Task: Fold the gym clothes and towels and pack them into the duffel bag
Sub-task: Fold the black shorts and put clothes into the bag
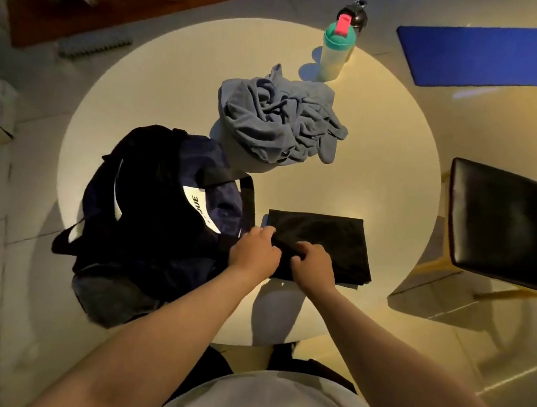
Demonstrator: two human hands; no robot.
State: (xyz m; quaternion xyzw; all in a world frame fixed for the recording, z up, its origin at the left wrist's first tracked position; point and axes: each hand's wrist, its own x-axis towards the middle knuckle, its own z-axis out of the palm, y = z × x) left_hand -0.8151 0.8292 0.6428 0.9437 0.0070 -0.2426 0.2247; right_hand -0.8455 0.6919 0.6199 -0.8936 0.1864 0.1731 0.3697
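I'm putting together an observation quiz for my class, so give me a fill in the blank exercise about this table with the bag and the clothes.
1. The left hand and right hand hold a folded garment whose colour is ____.
2. Seen by the person, the duffel bag sits on the garment's ____ side.
3. The bottle has a teal lid with a ____ cap.
4. The table has a ____ top.

Missing words: black; left; pink; round

You had the duffel bag point(155, 222) at the left edge of the table point(389, 133), with the folded garment point(330, 242) just beside its right side, close to the near edge. Behind both, at the middle, lay the crumpled towel point(278, 119); the bottle point(332, 54) stood at the far edge.
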